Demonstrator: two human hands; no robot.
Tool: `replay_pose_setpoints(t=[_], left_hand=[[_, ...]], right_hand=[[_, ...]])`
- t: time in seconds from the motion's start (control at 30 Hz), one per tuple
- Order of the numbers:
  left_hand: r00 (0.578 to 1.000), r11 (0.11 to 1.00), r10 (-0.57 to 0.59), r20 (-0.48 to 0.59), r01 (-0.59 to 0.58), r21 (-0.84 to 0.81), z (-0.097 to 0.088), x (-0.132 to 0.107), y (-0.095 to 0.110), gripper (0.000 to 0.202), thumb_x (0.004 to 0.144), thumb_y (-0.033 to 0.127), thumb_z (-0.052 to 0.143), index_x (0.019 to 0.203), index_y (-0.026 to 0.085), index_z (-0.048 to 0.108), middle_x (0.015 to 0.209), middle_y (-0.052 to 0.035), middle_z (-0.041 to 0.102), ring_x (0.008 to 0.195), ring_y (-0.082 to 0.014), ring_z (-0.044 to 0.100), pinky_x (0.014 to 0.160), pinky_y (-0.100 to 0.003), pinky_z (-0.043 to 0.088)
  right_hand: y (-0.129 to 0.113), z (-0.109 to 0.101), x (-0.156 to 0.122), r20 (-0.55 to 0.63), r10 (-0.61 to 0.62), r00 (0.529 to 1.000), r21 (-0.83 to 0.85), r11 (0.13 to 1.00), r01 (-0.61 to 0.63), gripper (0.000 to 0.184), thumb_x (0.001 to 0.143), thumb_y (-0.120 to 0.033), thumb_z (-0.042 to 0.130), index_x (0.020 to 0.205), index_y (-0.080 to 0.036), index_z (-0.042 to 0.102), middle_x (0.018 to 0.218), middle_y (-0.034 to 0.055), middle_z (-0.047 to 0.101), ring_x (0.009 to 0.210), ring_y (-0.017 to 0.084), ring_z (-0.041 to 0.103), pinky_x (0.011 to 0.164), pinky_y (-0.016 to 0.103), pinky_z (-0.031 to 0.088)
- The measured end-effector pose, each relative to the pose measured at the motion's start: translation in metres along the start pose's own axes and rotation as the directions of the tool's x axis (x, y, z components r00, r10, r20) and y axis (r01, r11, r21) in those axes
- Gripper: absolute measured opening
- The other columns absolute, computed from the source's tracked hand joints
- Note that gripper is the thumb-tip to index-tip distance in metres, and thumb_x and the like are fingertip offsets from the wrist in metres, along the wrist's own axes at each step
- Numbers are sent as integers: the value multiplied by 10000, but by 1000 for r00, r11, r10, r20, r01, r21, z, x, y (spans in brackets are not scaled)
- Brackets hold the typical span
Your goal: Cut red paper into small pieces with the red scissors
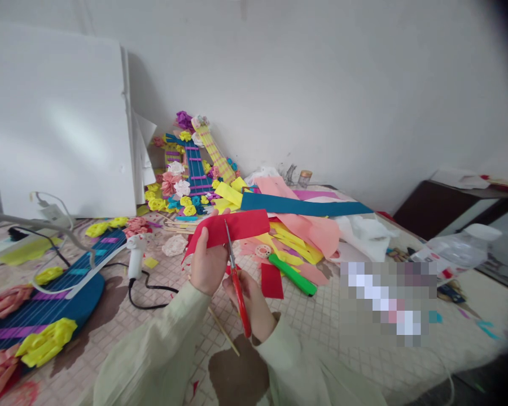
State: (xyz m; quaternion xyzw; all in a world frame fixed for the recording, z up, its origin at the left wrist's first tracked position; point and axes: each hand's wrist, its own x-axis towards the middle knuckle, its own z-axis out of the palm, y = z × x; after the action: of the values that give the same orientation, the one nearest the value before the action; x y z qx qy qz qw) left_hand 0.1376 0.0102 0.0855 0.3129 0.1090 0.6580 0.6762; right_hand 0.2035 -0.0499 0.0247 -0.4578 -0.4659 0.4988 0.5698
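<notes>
A strip of red paper (248, 224) is pinched in my left hand (209, 262), thumb on top, with its left end drooping. My right hand (254, 301) grips red-handled scissors (239, 296). Their metal blades point up and lie against the strip's near edge and face, around its middle. A small red paper piece (272, 281) rests on the table just right of my right hand, beside a green box-cutter-like tool (293, 275). A thin wooden stick (224, 331) lies below my wrists.
On the left lie a blue paper-flowered guitar shape (80, 287) and a white glue gun (136, 256) with black cord. Crepe paper strips (305, 204) pile up behind. More flowered instruments (197, 163) lean on the wall near white boards (59, 124). A plastic bottle (457, 254) lies right.
</notes>
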Motion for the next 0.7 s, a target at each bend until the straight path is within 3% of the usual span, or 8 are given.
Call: replay_pose_setpoints(t=[0.47,0.7], left_hand=[[1000,1000,2,10,-2,11,1,0,1,410,901,381,381,1256,237,526,1290,-55,562,1288,-207,395,1090,-393,273],[999,999,-35,-19,36,10,7,-4,2,426,900,377,377,1283,237,501,1334,-44,522,1302,-195,373,1108,-362,239]], right_hand=[[4,1,1,-21,-51,998,-43,998,50,292,714,-389,613,640,-217,389,557,-52,370,544,118,376,526,257,344],[2,-4,-1,37,-55,998,-91,994,59,286,745,-405,603,696,-196,415,603,-56,376,546,92,352,524,240,311]])
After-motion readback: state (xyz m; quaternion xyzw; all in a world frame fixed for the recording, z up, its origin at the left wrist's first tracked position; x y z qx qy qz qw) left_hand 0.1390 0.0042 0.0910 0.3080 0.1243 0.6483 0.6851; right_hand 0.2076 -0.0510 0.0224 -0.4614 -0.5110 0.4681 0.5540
